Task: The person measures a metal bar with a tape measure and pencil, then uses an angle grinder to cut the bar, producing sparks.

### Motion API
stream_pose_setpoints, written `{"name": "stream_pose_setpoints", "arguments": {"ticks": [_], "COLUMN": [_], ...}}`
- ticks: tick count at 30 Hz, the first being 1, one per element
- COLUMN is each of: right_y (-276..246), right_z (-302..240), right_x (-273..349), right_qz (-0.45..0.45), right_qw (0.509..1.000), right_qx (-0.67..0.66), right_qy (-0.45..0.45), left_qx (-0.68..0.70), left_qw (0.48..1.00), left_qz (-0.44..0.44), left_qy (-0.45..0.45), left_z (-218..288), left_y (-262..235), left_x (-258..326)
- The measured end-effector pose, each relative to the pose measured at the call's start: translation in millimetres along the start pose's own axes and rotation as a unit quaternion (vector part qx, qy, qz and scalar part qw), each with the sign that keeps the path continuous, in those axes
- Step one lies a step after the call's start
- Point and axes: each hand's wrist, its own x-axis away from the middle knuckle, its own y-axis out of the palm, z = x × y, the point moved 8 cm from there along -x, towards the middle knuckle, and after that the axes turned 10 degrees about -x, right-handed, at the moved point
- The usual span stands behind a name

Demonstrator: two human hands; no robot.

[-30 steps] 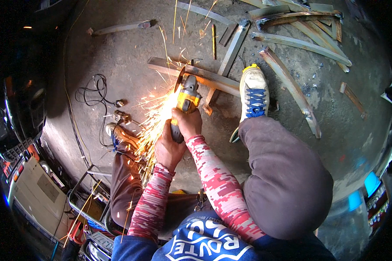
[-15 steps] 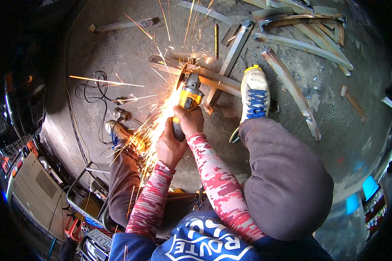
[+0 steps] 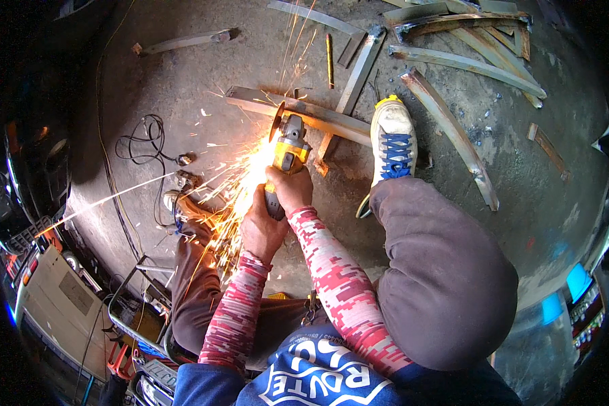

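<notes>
Forearms angled inward, the right hand clamps the grinder mid-body, the left hand grips its rear, disc biting the metal bar, sparks spraying!

Sparks fly over a concrete floor as the left hand and right hand grip a yellow-and-gray angle grinder, its cutting disc against a rectangular metal tube beside a blue-laced white sneaker.

Grinder's right free; sparks likely block left.
</notes>
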Motion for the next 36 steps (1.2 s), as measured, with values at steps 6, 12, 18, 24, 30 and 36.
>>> {"name": "stream_pose_setpoints", "arguments": {"ticks": [6, 12, 18, 24, 30, 36], "right_y": [0.5, 6.1, 0.2, -5.6, -5.3, -5.9], "right_z": [4.7, -3.0, -3.7, -2.3, -5.0, -8.6], "right_x": [0.5, 4.9, 7.4, 10.1, 11.3, 13.5], "right_qz": [0.000, -0.033, -0.013, 0.003, 0.008, 0.008], "right_qw": [1.000, 0.998, 1.000, 0.998, 0.997, 0.998], "right_qx": [-0.008, -0.044, 0.014, 0.049, 0.054, 0.032], "right_qy": [0.003, 0.011, 0.017, 0.050, 0.055, 0.059], "left_qx": [-0.008, 0.002, 0.027, 0.041, 0.036, 0.038], "left_qw": [1.000, 1.000, 0.999, 0.999, 0.999, 0.999], "left_qz": [-0.021, -0.016, -0.018, 0.009, 0.005, -0.014], "left_qy": [-0.007, -0.010, -0.003, 0.022, 0.029, 0.007], "left_z": [-2.4, -9.8, -13.6, -9.4, -8.6, -2.6], "left_y": [0.4, 4.0, 11.7, 12.4, 10.7, 4.2], "left_x": [1.0, 1.7, 2.8, 1.5, 1.7, 2.7]}}
